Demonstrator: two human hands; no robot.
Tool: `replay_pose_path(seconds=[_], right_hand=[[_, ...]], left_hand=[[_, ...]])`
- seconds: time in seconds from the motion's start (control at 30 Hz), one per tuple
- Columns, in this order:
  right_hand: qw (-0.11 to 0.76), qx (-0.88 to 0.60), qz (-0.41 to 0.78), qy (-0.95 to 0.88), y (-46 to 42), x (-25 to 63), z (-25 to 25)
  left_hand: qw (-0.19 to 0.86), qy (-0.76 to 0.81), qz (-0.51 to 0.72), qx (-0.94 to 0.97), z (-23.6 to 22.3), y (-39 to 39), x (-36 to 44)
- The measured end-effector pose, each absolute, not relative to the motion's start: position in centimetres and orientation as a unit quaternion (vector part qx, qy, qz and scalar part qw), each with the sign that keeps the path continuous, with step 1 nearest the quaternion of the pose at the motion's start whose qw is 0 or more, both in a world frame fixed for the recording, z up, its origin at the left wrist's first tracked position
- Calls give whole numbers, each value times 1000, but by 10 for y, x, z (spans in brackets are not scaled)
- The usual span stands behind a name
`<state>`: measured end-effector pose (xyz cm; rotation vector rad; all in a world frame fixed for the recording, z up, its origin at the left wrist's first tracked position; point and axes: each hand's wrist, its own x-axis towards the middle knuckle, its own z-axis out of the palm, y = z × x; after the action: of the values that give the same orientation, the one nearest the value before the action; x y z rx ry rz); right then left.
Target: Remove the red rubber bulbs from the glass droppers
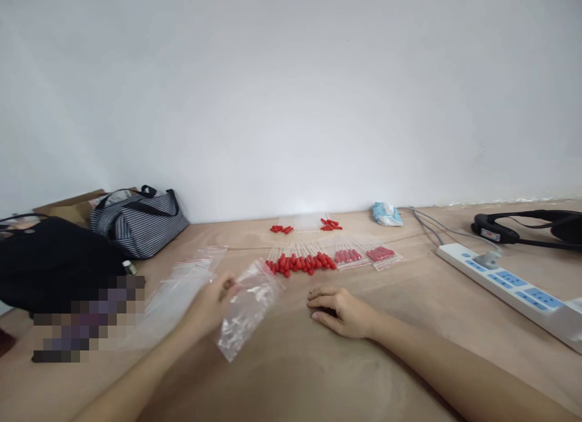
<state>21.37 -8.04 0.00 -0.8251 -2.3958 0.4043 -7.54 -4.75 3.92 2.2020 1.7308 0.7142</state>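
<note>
My left hand pinches a clear zip bag with a red strip along its top edge; the bag hangs tilted above the table and looks flat. Left of it lies a spread stack of similar clear bags, partly behind my forearm. My right hand rests on the table with loosely bent fingers, thumb apart, holding nothing. Just beyond it is a row of thin pale sticks with red heads. To their right are two clear bags with red-headed sticks inside, one nearer and one farther right.
More red pieces and clear bags lie by the wall. A blue-white packet, power strip with cable, and black headset are right. At left stand a striped bag, black bag and small bottle.
</note>
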Motion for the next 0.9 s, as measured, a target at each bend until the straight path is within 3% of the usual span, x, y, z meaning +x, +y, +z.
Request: replay_pose_path(seconds=[0.13, 0.33, 0.43, 0.53, 0.7, 0.9], right_hand=[[294, -316, 88, -898, -72, 220, 1], [404, -544, -49, -734, -35, 258, 2], [361, -646, -67, -669, -20, 284, 2], [290, -621, -38, -727, -14, 302, 1], [230, -501, -17, -834, -12, 306, -7], [212, -533, -123, -810, -13, 287, -15]], left_hand=[[57, 667, 325, 668, 48, -33, -153], [-78, 760, 205, 612, 33, -29, -215], [-208, 708, 212, 641, 30, -33, -205], [-293, 620, 257, 681, 37, -40, -172], [-147, 452, 278, 835, 37, -53, -91], [93, 367, 226, 897, 18, -56, -11]])
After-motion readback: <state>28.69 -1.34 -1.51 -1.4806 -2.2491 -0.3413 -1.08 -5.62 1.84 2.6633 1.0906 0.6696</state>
